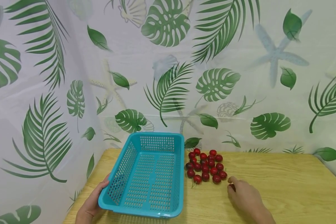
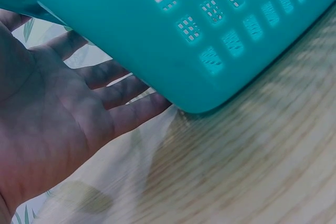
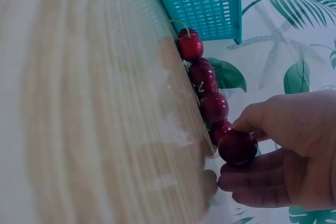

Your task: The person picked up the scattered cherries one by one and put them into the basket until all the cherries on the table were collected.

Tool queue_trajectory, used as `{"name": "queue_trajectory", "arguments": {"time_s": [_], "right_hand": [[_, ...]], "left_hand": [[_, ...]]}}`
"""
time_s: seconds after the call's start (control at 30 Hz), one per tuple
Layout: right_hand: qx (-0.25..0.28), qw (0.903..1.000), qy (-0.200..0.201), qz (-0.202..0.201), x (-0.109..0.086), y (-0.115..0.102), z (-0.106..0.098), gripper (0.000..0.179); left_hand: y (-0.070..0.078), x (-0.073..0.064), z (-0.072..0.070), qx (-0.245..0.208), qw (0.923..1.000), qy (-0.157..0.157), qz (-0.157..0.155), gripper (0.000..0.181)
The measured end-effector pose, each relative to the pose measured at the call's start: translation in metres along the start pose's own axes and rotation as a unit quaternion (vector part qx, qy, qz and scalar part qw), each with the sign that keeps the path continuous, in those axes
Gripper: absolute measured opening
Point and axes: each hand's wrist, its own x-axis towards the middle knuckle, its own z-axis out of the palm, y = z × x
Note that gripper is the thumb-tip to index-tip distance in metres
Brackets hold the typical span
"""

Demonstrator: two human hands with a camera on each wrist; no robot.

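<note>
A turquoise plastic basket [image 1: 182,174] with slotted sides stands on the table, nothing inside it. At its left side my left hand [image 1: 93,199] grips the rim, thumb on top; in the left wrist view the other fingers [image 2: 134,111] reach along the outer wall near the bottom corner. To the basket's right lies a cluster of dark red cherries [image 1: 205,168], some with stems. My right hand [image 1: 246,196] is just right of the cluster. Between its thumb and fingers it pinches a dark cherry [image 3: 237,148], mostly hidden by the hand in the head view.
The wood-grain table [image 1: 291,186] extends to the right of the cherries. Close behind it hangs a white sheet [image 1: 235,130] printed with green leaves and starfish, which also runs along the left side, near the left hand.
</note>
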Motion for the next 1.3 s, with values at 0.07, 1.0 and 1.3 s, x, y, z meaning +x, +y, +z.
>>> {"name": "queue_trajectory", "arguments": {"time_s": [0.07, 1.0, 1.3], "right_hand": [[0.023, 0.9997, -0.006, 0.008, 0.0, 0.0, -0.002, 0.018], [0.097, 0.9846, 0.125, -0.074, 0.011, -0.051, -0.033, 0.008], [0.214, 0.9529, 0.175, -0.125, 0.004, -0.093, -0.031, 0.005]], "left_hand": [[0.0, -0.001, 0.0, -0.003, 1.0, -0.003, 0.002, 0.067], [-0.004, -0.002, 0.0, 0.01, 0.9999, 0.004, -0.008, 0.069], [-0.002, -0.002, 0.001, 0.007, 0.9998, 0.01, -0.017, 0.071]]}}
